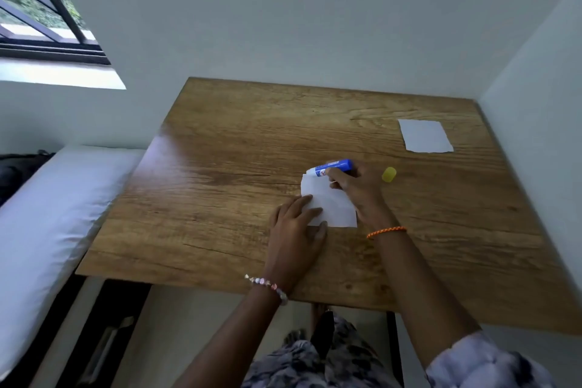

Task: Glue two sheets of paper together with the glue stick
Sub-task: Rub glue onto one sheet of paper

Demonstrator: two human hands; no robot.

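Wood-grain table (220,167) by white wall: left hand (296,230) flat, pinning the near sheet (327,205), thin and likely to slide; right hand (356,186) closed around the light, rigid glue stick (330,167), tip at the sheet's far edge; second sheet (425,135) lies well apart.

Wooden tabletop (220,167). On it: paper sheet (333,208) near centre, second sheet (425,135) far right, well apart; yellow cap (389,174) between them.

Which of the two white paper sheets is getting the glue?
The near white paper sheet under both hands; the far white paper sheet lies untouched by the wall.
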